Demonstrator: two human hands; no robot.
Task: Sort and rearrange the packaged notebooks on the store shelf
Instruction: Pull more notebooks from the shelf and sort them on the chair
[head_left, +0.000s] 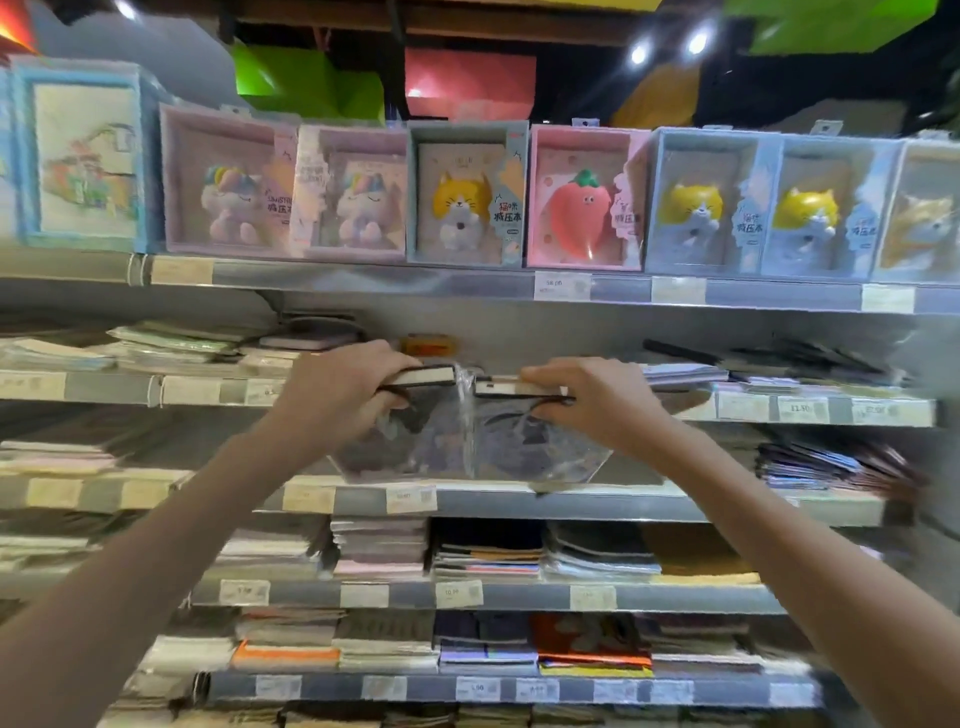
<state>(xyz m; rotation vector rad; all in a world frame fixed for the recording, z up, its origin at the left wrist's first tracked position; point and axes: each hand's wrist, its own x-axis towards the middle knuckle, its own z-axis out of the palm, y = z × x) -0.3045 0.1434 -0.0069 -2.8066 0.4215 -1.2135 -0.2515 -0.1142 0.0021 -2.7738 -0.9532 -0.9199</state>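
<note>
My left hand (337, 392) grips the top edge of a dark notebook (402, 441) wrapped in clear plastic. My right hand (592, 395) grips a second wrapped dark notebook (530, 441) right beside it. Both notebooks hang side by side in front of the second shelf (753, 408), their top edges nearly touching at the middle. Their lower ends reach down to the edge of the third shelf (467, 499). Shiny wrap blurs the cover pictures.
Boxed notebooks with squishy figures line the top shelf: unicorns (228, 200), a cat (462, 200), a strawberry (579, 202), more cats (696, 208). Flat stacks of wrapped notebooks (488, 558) fill the lower shelves. Price tags (561, 286) run along the shelf edges.
</note>
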